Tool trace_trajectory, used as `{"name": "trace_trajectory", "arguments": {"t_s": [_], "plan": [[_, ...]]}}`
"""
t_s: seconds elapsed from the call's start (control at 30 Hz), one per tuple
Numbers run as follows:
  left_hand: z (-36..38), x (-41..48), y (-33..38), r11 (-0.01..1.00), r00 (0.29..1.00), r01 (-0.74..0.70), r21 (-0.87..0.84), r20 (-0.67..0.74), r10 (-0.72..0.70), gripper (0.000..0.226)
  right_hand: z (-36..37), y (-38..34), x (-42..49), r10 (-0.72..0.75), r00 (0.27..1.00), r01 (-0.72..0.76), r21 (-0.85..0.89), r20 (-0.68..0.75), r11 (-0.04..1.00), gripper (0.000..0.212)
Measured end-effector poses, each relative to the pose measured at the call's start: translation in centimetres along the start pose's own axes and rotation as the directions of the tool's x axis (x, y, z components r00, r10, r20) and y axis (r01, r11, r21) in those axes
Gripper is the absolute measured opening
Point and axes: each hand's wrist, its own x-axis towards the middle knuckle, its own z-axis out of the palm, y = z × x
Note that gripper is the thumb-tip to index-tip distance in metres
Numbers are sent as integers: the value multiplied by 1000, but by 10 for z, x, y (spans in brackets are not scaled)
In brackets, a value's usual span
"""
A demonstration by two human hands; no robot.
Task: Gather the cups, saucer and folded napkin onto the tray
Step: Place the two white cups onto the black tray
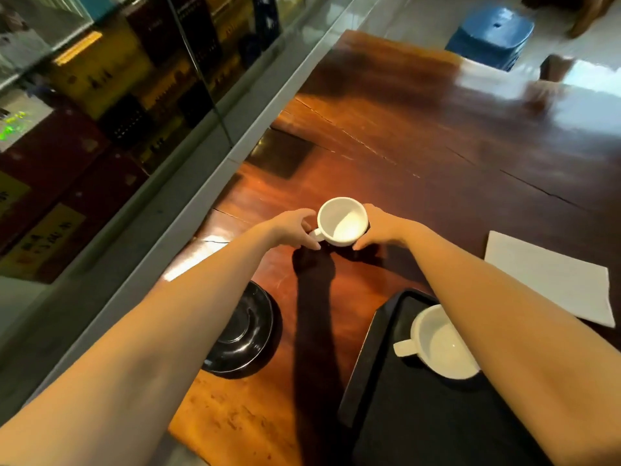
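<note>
A white cup (pixel 342 222) stands in the middle of the wooden table (pixel 437 146), empty, its handle pointing left. My left hand (pixel 295 228) grips it at the handle side and my right hand (pixel 376 227) cups its right side. A second white cup (pixel 443 344) sits on the black tray (pixel 403 415) at the lower right, partly hidden by my right forearm. A black saucer (pixel 242 331) lies on the table at the lower left, partly under my left forearm. The folded white napkin (pixel 551 277) lies flat at the right, beside the tray.
A glass display case (pixel 100 112) with a grey frame runs along the table's left edge. A dark square patch (pixel 280 154) sits on the table beyond the cup. A blue stool (pixel 492 37) stands on the floor past the far end.
</note>
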Motion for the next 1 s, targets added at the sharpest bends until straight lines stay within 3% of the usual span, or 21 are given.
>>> {"name": "trace_trajectory", "arguments": {"t_s": [0.13, 0.27, 0.67, 1.0], "plan": [[10, 9, 2, 989, 990, -123, -83, -82, 117, 73, 3, 1, -1, -35, 999, 37, 57, -39, 998, 105], [15, 9, 6, 974, 984, -163, -159, -99, 148, 68, 2, -21, -27, -47, 997, 52, 75, -60, 996, 93], [40, -25, 62, 966, 971, -240, -96, -24, 239, 65, -28, -6, -95, -78, 995, 88, 159, -68, 983, 84], [109, -76, 157, 909, 913, -408, 87, 8, 409, 64, -69, 22, -239, -90, 980, 132, 242, -177, 961, 76]]}}
